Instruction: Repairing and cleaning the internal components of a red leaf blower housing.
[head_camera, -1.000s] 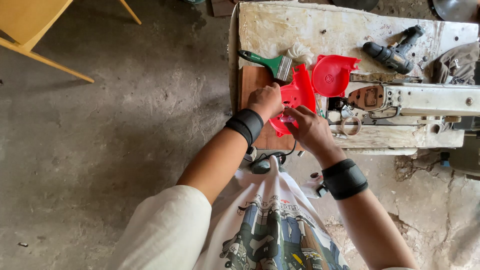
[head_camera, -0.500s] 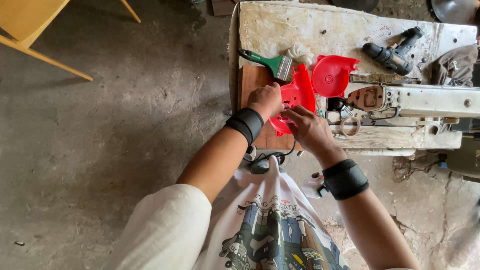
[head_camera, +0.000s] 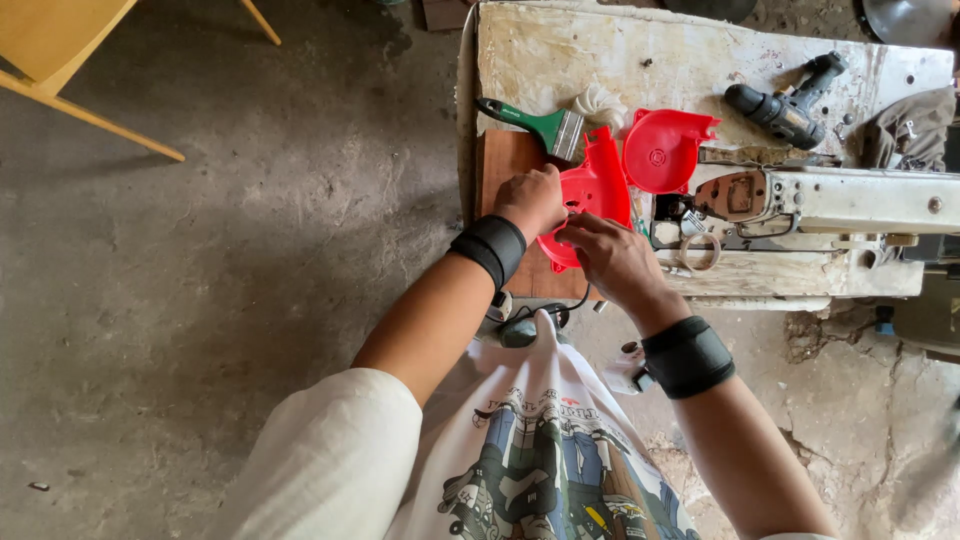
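A red plastic housing shell (head_camera: 598, 190) lies on a small wooden board (head_camera: 505, 160) at the left of a worn white workbench (head_camera: 690, 50). My left hand (head_camera: 530, 200) grips the shell's left edge. My right hand (head_camera: 612, 258) holds its lower edge, fingers curled against it. Both wrists carry black bands. A second red shell (head_camera: 662, 150), round and cup-like, sits just to the right of the first.
A green-handled paintbrush (head_camera: 535, 122) lies beyond the shells. A dark cordless drill (head_camera: 790, 105) rests at the bench's far right, with a white metal machine body (head_camera: 840, 200) and a ring-shaped part (head_camera: 697, 252) nearer. A yellow chair (head_camera: 70, 60) stands on the concrete floor at far left.
My hands stay on the red shell; my right hand has shifted slightly along its lower edge. Nothing else has moved.
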